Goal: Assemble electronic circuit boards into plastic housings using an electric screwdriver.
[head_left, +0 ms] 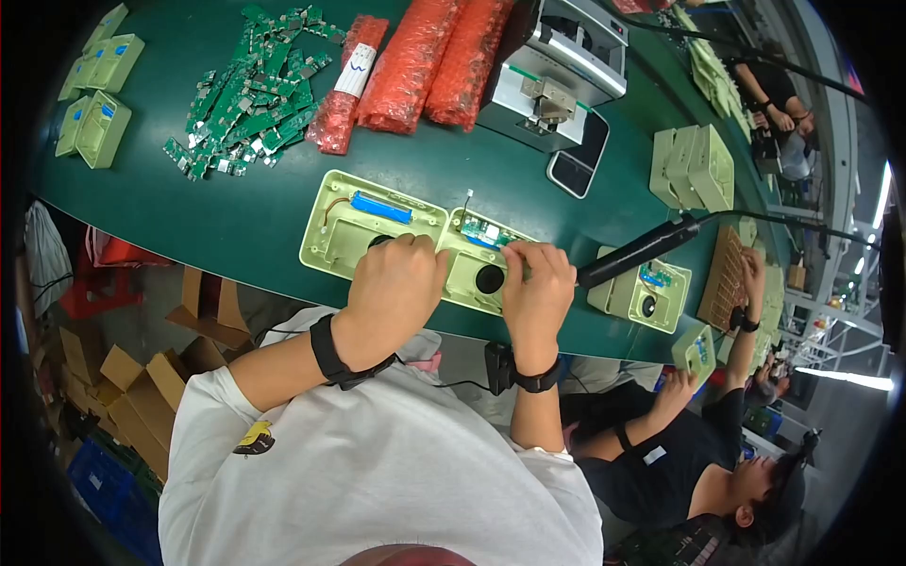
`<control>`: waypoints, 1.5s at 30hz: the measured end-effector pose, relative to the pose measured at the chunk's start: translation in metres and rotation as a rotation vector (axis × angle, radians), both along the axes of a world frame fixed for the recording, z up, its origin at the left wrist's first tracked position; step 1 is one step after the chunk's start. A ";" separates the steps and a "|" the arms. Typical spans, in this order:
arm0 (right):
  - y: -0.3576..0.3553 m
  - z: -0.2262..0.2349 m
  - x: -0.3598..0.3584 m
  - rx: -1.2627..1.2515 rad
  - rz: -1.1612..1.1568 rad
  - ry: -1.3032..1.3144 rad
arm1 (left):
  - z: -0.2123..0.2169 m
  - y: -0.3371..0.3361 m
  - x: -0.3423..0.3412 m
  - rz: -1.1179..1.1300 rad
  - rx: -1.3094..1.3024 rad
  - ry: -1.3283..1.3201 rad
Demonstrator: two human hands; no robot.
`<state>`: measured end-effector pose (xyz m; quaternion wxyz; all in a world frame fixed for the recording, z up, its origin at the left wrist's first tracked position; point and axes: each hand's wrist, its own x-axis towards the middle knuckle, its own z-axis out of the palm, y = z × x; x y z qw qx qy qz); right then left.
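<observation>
**Two hands on an open green casing, tabletop edge**

- Casing (373,226): pale green plastic shell, two halves lying open side by side at the near edge of the dark green tabletop (236,212). Left half carries a blue battery (381,207) with thin leads; right half shows a round black opening (489,279) and a small green board (483,230). Judged light and stiff, with fragile wires and board; best held by the outer rim, clear of the leads.
- Left hand (394,283): fingers curled, pressing down on the left half near its inner edge. Whether it pinches anything, I cannot tell.
- Right hand (538,283): fingers curled over the right half beside the black opening, touching the shell; any held part is hidden.
- Black tool (638,251): lies just right of the right hand, cable trailing away.
- Farther back: heap of loose circuit boards (250,94), red wrapped packs (415,61), grey machine (557,75), stacked shells (694,168).
- Another person sits to the right.
</observation>
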<state>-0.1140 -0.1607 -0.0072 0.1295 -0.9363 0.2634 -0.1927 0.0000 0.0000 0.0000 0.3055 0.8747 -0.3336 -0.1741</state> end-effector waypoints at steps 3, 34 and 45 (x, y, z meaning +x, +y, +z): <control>-0.003 0.007 0.005 -0.004 0.034 0.068 | 0.003 0.004 0.004 -0.008 -0.054 -0.020; 0.076 0.058 0.095 0.226 0.718 -0.315 | 0.009 0.113 0.142 -0.397 -0.911 0.395; 0.079 0.057 0.088 0.270 0.523 -0.278 | -0.002 0.098 0.129 -0.371 -0.911 0.189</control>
